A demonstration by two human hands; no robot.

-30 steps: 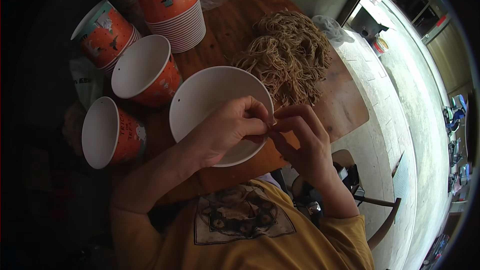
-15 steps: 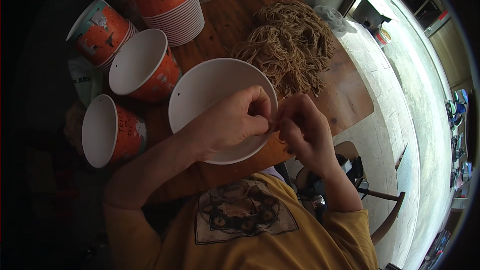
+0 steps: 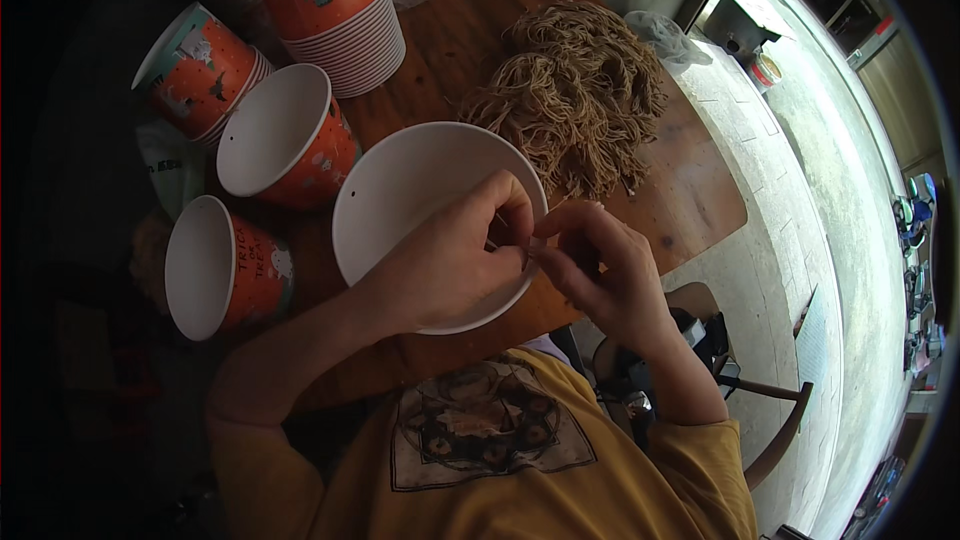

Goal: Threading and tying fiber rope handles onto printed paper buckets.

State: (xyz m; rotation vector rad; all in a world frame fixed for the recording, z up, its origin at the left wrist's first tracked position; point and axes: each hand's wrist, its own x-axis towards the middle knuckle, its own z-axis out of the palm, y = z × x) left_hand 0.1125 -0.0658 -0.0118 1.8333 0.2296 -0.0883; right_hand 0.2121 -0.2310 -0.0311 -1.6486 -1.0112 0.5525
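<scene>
Pinching at the rim of the white bucket (image 3: 420, 195), your left hand (image 3: 455, 260) and right hand (image 3: 600, 270) have closed together, fingertips meeting near the twine pile (image 3: 575, 90); whether they grip twine, you cannot tell.

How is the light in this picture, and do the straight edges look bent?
Head view: daylight brightens the pale floor on the right, while the left side falls into deep shadow; straight floor lines curve near the rim. The white cup, left hand and right hand look sharp.
</scene>
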